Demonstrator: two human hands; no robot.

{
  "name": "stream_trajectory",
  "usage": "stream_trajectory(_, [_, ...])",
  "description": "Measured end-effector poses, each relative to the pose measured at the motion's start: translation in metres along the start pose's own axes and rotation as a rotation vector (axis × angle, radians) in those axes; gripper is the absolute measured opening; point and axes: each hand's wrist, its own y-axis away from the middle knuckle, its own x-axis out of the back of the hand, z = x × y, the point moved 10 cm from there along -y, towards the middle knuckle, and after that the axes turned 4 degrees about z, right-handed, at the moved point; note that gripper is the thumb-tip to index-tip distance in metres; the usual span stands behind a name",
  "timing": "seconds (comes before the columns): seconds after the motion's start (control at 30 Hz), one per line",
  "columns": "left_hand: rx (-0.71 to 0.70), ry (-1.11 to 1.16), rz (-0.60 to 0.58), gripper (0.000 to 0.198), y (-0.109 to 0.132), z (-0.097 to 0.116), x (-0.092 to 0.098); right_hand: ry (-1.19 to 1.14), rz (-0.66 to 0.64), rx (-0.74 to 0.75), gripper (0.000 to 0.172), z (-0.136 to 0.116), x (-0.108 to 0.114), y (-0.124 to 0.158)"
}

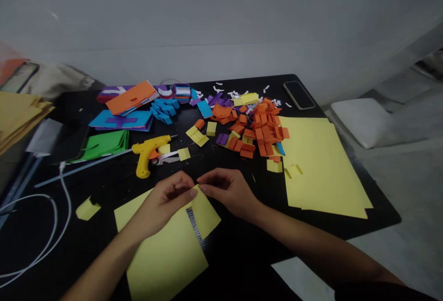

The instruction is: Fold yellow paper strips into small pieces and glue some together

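Note:
My left hand (177, 193) and my right hand (226, 189) meet near the middle of the black table, thumbs and fingertips pinched on the top end of a small yellow paper piece (206, 213). That piece hangs down at a slant, its lower corner toward me. Under my left wrist lies a larger yellow paper sheet (166, 255). A dark striped strip (196, 227), perhaps a ruler, shows between the sheet and the small piece. Beyond my hands rest a yellow glue gun (148, 151) and scissors (168, 158), partly covered by yellow paper bits.
Folded orange paper pieces (265, 128) are heaped at the back centre. Large yellow sheets (311, 162) and a phone (299, 95) lie on the right. Blue folders (121, 120), green paper (105, 145) and a white cable (65, 195) occupy the left.

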Motion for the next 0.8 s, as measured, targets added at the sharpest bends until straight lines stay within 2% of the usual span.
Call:
stream_trajectory(0.23, [0.007, -0.002, 0.047, 0.031, -0.001, -0.001, 0.006, -0.045, -0.028, 0.005, 0.012, -0.002, -0.004, 0.001])
stream_trajectory(0.5, [-0.036, -0.049, 0.103, 0.031, 0.000, 0.002, 0.007, 0.128, 0.015, 0.065, 0.020, -0.009, -0.002, 0.004])
stream_trajectory(0.8, [-0.179, -0.319, 0.192, 0.024, 0.007, 0.018, 0.010, 0.215, 0.020, 0.116, 0.014, -0.016, -0.002, 0.006])
